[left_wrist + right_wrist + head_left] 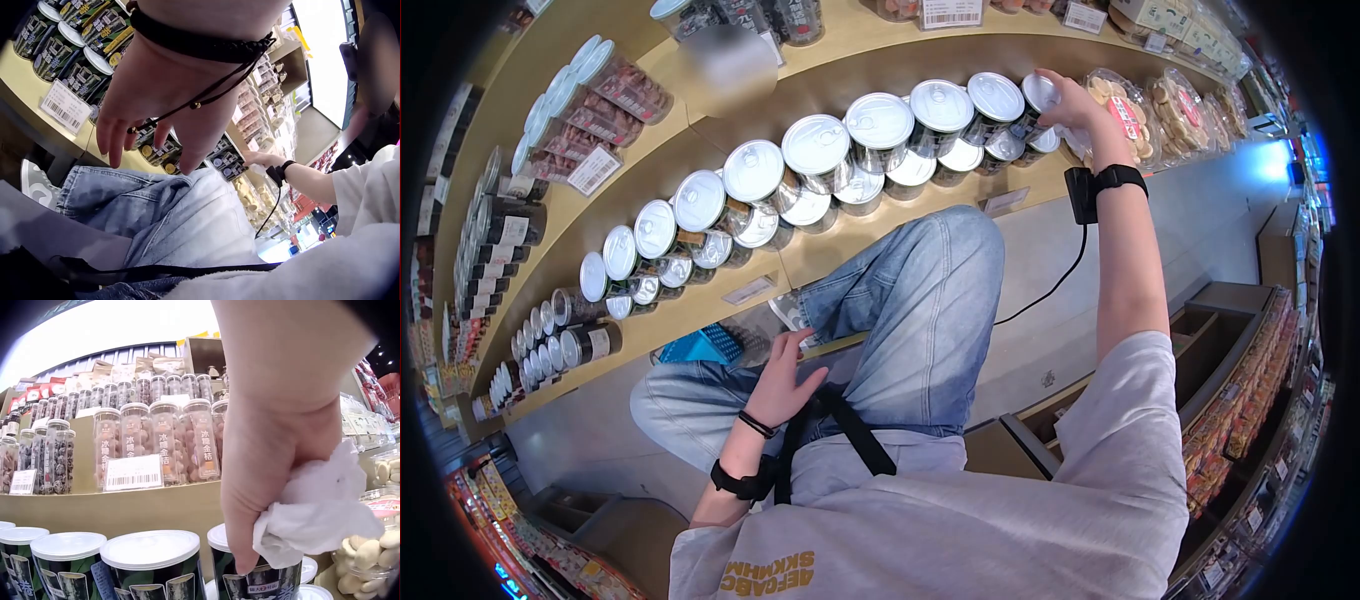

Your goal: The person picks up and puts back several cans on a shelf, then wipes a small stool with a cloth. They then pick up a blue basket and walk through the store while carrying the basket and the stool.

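Right grip (pixel 1078 104) is closed on a crumpled white tissue (pixel 319 515), its thumb laid against the front of the dark end can (pixel 259 578), just under the white lid. The tissue bunches under the palm, partly over that can; the other fingers are largely hidden behind it, so how firmly they hold the can is hard to tell. Left grip (pixel 780 388) holds nothing, its fingers loose and apart above the jeans (pixel 930 290).

The end can stands at the right of a curved row of dark cans (pixel 815 150) with white lids, some showing pull rings; shorter-looking cans (pixel 860 190) line up beside them, nearer the knees. Just right of the end can sit clear plastic tubs (pixel 1122 115) of pale, rounded biscuits or similar pieces. On the tier above, tall clear jars (pixel 165 444) hold round orange-brown fruit behind a price card (pixel 133 473), with jars of darker pieces (pixel 57 456) to their left.

Everything rests on pale wooden shelving (pixel 880 62) over a light floor (pixel 1050 280), with more stocked shelves (pixel 1250 400) behind the person.
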Demonstrator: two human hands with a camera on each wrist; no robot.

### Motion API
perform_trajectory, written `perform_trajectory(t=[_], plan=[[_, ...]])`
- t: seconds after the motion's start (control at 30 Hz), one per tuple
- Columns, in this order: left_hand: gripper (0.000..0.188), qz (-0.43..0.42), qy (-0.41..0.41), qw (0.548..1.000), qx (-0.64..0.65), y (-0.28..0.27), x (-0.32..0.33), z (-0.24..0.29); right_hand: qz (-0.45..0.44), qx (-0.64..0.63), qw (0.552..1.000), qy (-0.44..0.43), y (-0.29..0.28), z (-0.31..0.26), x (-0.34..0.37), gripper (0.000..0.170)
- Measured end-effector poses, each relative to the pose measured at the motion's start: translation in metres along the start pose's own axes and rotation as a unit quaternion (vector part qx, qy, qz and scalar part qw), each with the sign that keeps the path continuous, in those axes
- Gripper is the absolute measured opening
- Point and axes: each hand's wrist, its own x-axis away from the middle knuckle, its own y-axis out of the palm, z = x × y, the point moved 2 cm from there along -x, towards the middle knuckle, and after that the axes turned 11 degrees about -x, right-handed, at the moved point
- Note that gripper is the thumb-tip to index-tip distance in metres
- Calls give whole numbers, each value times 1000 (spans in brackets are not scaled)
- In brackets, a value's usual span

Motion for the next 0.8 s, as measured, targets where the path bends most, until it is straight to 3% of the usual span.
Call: perform_trajectory(t=[0.13,0.53,0.6,0.63,0.7,0.8], plan=[[54,3,8,1000,5,0,0,3,-15,-19,999,-38,-3,5,-6,93],[54,-11,23,999,-19,5,-3,3,-63,-28,997,27,-3,-13,0,91],[54,-9,28,999,-34,4,-2,1,11,-111,991,-73,-2,-5,1,87],[54,-8,29,999,-34,3,-2,1,11,-111,991,-74,-3,1,3,87],[54,-5,21,999,-35,0,0,-1,229,-96,960,-126,-17,-16,39,72],[53,-18,-11,999,-26,-2,4,-8,268,-258,922,-111,3,-37,112,46]])
